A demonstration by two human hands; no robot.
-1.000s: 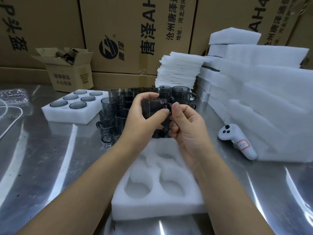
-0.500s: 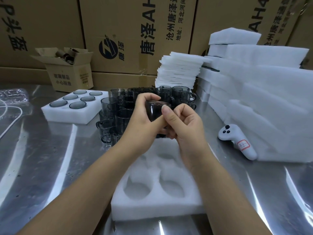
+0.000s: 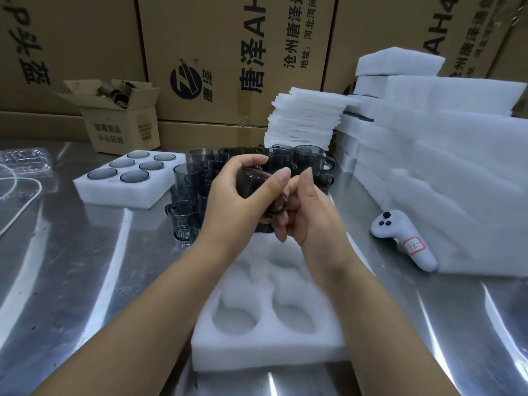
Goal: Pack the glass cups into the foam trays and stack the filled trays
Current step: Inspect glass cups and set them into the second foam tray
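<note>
Near the bench's [image 3: 71, 281] front edge lies a foam tray [image 3: 268, 347], its round pockets bare. Above its far end the left hand [image 3: 228, 201] wraps its fingers round a smoky glass cup [image 3: 251, 184] tipped on its side, and the right hand [image 3: 308, 221] curls its fingers at the handle. Behind them loose cups [image 3: 194, 181] stand clustered. Farther left a second tray [image 3: 125, 192] holds six cups, and at the back edge an open carton [image 3: 123, 130] holds dark tubes.

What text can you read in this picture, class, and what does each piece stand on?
"唐泽AH", cut off at the top: middle carton.
"沧州唐泽", "地址:河北河间": same carton.
"小心轻放": small open box; its other lines are too blurred to read.
"AH4", cut off: right carton.
Handwritten mark on the red-edged sticker of the white controller: unreadable.
</note>
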